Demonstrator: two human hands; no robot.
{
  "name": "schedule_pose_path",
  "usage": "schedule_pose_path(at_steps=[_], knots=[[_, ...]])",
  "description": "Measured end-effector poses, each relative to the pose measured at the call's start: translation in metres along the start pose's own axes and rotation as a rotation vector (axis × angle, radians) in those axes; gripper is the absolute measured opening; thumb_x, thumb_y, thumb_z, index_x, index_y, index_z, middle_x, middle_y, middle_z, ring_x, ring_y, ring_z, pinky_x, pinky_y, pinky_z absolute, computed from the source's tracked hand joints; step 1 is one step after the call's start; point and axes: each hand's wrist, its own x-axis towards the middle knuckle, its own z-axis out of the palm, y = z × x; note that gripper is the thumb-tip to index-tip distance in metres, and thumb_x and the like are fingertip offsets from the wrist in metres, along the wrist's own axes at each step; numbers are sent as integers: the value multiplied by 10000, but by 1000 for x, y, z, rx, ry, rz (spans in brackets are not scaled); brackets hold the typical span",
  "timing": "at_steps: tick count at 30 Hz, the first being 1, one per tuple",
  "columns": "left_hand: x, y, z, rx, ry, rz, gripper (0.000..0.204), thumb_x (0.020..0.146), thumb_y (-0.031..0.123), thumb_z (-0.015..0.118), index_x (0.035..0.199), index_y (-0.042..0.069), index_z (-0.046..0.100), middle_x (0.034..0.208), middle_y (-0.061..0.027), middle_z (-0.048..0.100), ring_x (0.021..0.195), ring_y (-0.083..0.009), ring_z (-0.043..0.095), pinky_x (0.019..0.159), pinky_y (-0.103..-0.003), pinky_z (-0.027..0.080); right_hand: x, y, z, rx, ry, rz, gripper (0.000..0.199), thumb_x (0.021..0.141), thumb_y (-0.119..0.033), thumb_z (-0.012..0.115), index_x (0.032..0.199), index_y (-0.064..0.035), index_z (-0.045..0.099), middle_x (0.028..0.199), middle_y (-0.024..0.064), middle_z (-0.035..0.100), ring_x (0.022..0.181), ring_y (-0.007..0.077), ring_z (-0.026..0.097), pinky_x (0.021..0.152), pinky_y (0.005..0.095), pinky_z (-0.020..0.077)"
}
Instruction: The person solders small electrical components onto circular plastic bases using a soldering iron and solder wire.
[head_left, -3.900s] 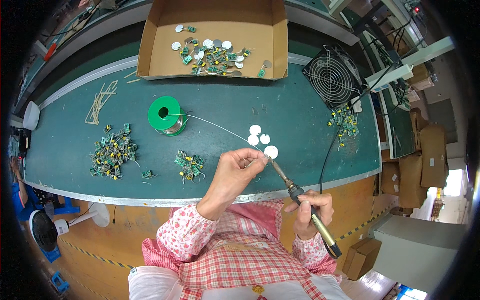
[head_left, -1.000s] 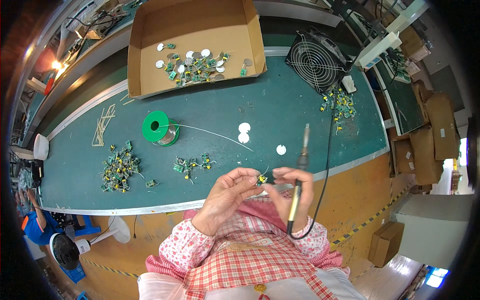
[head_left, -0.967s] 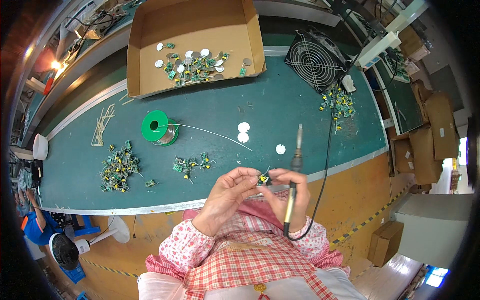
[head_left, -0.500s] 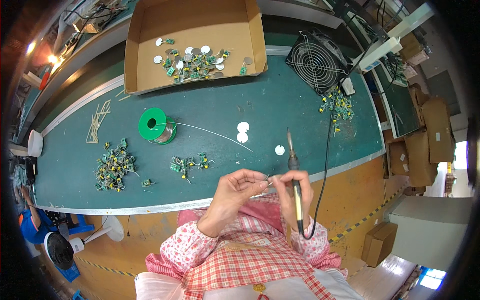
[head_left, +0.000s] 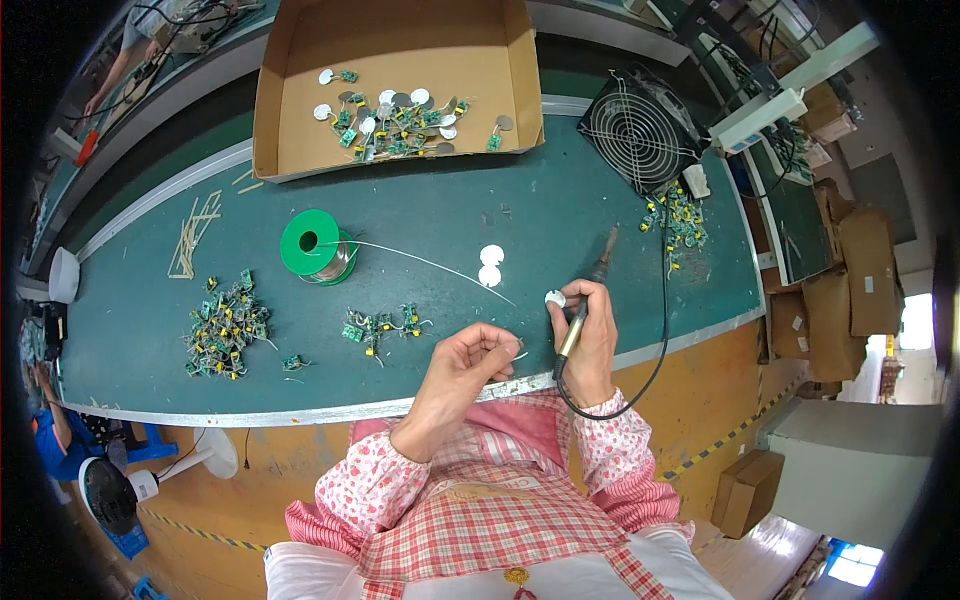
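My right hand (head_left: 590, 335) is closed round a soldering iron (head_left: 572, 335), whose tip points up and away. Its thumb and forefinger touch a white notched disc (head_left: 555, 298). My left hand (head_left: 467, 362) is pinched on a small part with thin wires (head_left: 520, 353); most of that part is hidden by the fingers. Two more white discs (head_left: 490, 265) lie touching on the green bench, beyond my hands. Left of them stands a green spool of solder wire (head_left: 318, 247), its loose end stretching toward my hands.
Small circuit boards with wires form a large pile (head_left: 230, 328) and a smaller group (head_left: 380, 326). A cardboard box (head_left: 400, 30) at the back holds boards joined to discs. A black fan (head_left: 640, 130) stands back right, beside more boards (head_left: 677, 222). The iron's cord (head_left: 664, 300) loops on the right.
My hands have moved apart. The right one has gone forward with the soldering iron to the single white disc; the left one stays near the bench edge, still pinching the wired part.
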Motion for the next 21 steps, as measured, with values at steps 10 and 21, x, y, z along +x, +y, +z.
schedule_pose_path(at_steps=[10,21], knots=[[3,3,4,46,-31,130,90,873,79,640,931,23,600,855,-11,628,757,-60,572,685,-197,472,-16,-30,-27,544,-158,121,176,844,16,637,945,-25,499,922,96,648,779,103,607,695,234,499],[0,4,13,241,27,204,99,867,47,641,948,-6,621,841,-12,640,745,-34,563,655,-185,448,-20,-33,-32,501,-148,24,185,827,27,653,925,-34,508,911,96,657,717,93,587,646,231,486]])
